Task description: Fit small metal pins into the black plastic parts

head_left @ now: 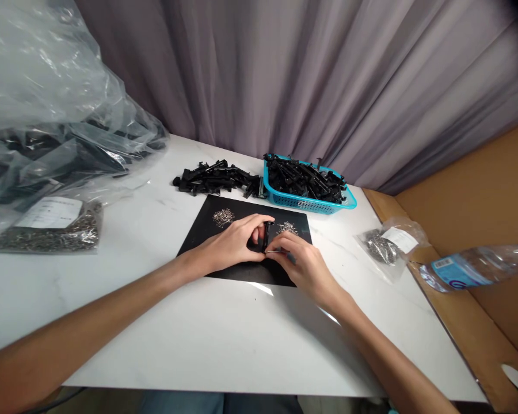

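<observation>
Both my hands meet over a black mat [224, 267] in the middle of the white table [164, 339]. My left hand [235, 244] is closed round a small black plastic part [266, 236], held upright. My right hand [300, 261] pinches a thin metal pin [274, 251] against the part's lower end. Two small heaps of metal pieces lie on the mat, one at the far left [223, 217] and one at the far right [287, 227].
A blue basket [304, 202] full of black plastic parts stands behind the mat, with a loose pile of the same parts [218, 178] to its left. Clear plastic bags [47, 115] fill the left. Small bags of metal pieces [47, 230] [386, 244] lie either side. A plastic bottle [475, 267] lies right.
</observation>
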Demonstrator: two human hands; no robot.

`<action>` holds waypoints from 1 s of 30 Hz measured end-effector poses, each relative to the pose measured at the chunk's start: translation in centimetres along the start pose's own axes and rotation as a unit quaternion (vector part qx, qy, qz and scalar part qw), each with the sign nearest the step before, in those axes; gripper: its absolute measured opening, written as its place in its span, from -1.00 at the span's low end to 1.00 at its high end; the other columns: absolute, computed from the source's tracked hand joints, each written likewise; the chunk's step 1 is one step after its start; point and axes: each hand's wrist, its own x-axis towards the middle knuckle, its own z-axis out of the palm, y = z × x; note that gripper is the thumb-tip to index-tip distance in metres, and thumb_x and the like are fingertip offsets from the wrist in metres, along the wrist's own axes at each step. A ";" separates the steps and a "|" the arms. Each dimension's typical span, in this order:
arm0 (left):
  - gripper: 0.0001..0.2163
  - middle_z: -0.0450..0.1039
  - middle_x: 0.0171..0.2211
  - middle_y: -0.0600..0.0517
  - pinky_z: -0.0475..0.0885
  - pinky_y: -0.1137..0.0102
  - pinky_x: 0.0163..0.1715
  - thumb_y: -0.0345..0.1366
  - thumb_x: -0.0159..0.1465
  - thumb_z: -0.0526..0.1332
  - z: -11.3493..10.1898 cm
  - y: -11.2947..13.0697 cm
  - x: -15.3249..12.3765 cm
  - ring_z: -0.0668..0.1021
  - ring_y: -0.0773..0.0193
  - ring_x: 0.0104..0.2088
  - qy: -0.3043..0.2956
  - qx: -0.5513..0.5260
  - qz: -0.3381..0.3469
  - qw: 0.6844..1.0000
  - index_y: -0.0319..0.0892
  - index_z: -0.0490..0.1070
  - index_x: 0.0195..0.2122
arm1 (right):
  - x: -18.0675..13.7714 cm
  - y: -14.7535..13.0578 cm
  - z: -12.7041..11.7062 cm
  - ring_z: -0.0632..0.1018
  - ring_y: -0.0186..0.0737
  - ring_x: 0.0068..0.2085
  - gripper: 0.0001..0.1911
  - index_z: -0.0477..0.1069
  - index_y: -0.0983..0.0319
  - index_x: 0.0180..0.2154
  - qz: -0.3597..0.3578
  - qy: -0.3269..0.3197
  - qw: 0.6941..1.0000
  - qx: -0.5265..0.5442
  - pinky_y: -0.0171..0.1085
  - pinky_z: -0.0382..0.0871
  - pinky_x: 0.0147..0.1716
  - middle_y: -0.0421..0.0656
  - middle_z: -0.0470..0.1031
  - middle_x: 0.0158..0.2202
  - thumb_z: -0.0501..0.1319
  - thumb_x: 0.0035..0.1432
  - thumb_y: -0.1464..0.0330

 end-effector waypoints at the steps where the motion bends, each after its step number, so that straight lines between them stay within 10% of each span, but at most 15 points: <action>1: -0.40 0.43 -0.29 0.10 0.54 0.32 -0.19 -0.46 0.05 0.37 0.0 0.0 0.0 0.54 0.25 -0.29 0.003 0.003 0.005 1.000 -0.13 0.38 0.16 | 0.0 -0.1 -0.1 0.58 -0.16 -0.16 -0.89 0.49 0.13 -0.20 0.000 -0.005 1.000 0.006 -0.23 0.41 -0.20 -0.15 0.55 -0.16 0.20 0.40 0.40; 30: -0.40 0.49 -0.24 0.05 0.57 0.34 -0.14 -0.31 0.11 0.44 -1.5 2.1 -0.4 0.55 0.26 -0.30 0.114 0.007 0.128 0.985 -0.08 0.39 0.20 | 0.0 -1.8 -2.2 0.54 -0.15 -0.16 -0.80 0.57 0.16 -0.25 0.062 0.043 0.967 0.243 -0.22 0.44 -0.23 -0.12 0.56 -0.21 0.32 0.32 0.17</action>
